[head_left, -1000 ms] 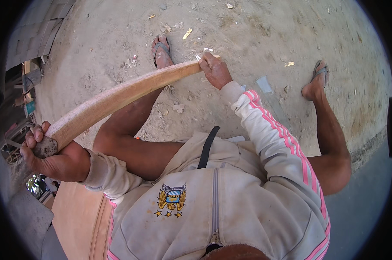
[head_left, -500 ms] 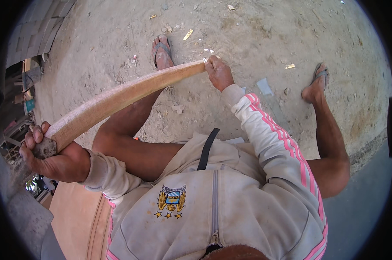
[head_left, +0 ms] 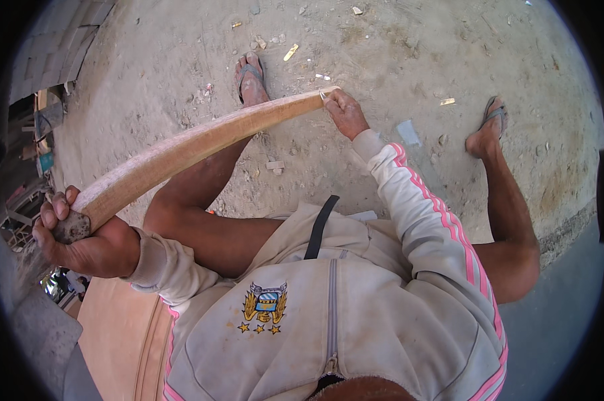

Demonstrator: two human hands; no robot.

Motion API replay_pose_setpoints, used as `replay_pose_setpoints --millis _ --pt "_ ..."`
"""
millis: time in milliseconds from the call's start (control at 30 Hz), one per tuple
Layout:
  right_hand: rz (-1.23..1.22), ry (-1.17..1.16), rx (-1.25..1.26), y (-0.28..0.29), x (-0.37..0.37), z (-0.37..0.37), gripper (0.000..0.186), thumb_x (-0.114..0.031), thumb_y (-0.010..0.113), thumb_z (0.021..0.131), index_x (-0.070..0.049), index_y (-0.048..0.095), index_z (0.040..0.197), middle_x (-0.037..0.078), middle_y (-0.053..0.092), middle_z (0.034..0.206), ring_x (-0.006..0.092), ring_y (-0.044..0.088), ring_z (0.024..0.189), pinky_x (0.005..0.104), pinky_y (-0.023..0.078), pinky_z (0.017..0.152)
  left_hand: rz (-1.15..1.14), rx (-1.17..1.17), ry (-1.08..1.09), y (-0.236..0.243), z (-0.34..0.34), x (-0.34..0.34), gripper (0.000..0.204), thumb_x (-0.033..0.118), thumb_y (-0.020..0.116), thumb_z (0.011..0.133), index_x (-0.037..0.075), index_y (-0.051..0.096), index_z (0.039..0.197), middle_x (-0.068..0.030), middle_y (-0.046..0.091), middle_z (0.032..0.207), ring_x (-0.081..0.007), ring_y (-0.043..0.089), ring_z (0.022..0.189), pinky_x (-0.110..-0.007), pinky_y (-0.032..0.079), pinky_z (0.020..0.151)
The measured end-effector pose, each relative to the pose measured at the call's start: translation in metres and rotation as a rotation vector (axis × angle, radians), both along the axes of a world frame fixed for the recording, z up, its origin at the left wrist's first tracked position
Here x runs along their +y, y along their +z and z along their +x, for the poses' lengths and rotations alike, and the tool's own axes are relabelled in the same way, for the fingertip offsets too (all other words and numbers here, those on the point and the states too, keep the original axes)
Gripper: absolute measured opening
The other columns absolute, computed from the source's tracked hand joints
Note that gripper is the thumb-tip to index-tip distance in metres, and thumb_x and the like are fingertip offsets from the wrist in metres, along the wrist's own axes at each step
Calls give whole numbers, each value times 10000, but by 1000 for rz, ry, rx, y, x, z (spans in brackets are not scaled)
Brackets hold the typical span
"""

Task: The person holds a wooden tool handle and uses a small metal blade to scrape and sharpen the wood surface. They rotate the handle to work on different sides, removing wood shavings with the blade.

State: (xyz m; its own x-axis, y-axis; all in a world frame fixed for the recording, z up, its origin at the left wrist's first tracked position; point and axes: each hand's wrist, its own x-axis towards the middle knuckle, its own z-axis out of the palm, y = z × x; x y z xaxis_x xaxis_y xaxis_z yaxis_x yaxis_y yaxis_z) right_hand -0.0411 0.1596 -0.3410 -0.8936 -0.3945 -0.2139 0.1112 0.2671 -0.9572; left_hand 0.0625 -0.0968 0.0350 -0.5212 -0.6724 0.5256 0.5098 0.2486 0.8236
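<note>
A long wooden plank [head_left: 188, 150], pale on top and reddish-brown along its side, stretches across in front of me and looks curved in this wide picture. Its near left end is dark and speckled. There my left hand [head_left: 91, 244] is closed around the wood, thumb underneath and fingertips over the top. At the narrow far end, my right hand [head_left: 347, 113] is closed, with its fingers against the plank's edge. A thin pale sliver [head_left: 323, 95] shows at those fingertips; its kind is too small to tell.
Sandy ground [head_left: 409, 60] with scraps and pebbles lies ahead, between my sandalled feet. A bluish flat shard [head_left: 409, 132] lies beyond my right sleeve. At lower left is a brown wooden panel [head_left: 118, 334]; grey boards [head_left: 51, 50] stand at upper left, above clutter.
My right hand has shifted slightly right and nearer me, uncovering more of the plank's far tip. The left hand and the plank's near end have moved only slightly.
</note>
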Motion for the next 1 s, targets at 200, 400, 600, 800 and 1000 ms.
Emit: replay_pose_setpoints --millis 200,400,600,800,1000 --pt "-243 87 58 82 -35 9 242 -251 563 987 -14 555 937 143 566 786 236 568 723 384 463 674 57 -16 -55 -1 11 -12 230 248 700 906 107 533 833 -4 534 810 -137 554 809 -349 482 809" --pt "97 16 94 15 -1 -3 195 -237 561 980 -47 537 944 221 615 752 428 641 731 491 490 649 64 6 33 -4 2 -11 219 191 717 877 101 525 820 -18 537 818 -159 548 804 -354 472 813" --pt "176 54 274 41 -25 7 182 -258 561 967 -78 536 987 219 646 794 463 633 771 533 489 664 72 -8 35 -3 10 -13 206 185 706 882 105 525 825 -16 540 807 -159 548 799 -363 479 816" --pt "368 -18 206 -48 16 -14 195 -264 542 962 -79 543 1024 233 675 814 465 651 783 562 496 697 24 -5 -72 -3 8 -23 205 212 677 897 105 532 800 0 532 786 -139 553 778 -353 470 777" --pt "323 33 263 -30 7 -9 202 -270 519 976 -74 538 1022 235 675 815 464 651 788 559 496 701 69 67 -230 -4 11 -21 170 206 665 882 122 541 802 25 535 779 -123 553 738 -332 452 744"
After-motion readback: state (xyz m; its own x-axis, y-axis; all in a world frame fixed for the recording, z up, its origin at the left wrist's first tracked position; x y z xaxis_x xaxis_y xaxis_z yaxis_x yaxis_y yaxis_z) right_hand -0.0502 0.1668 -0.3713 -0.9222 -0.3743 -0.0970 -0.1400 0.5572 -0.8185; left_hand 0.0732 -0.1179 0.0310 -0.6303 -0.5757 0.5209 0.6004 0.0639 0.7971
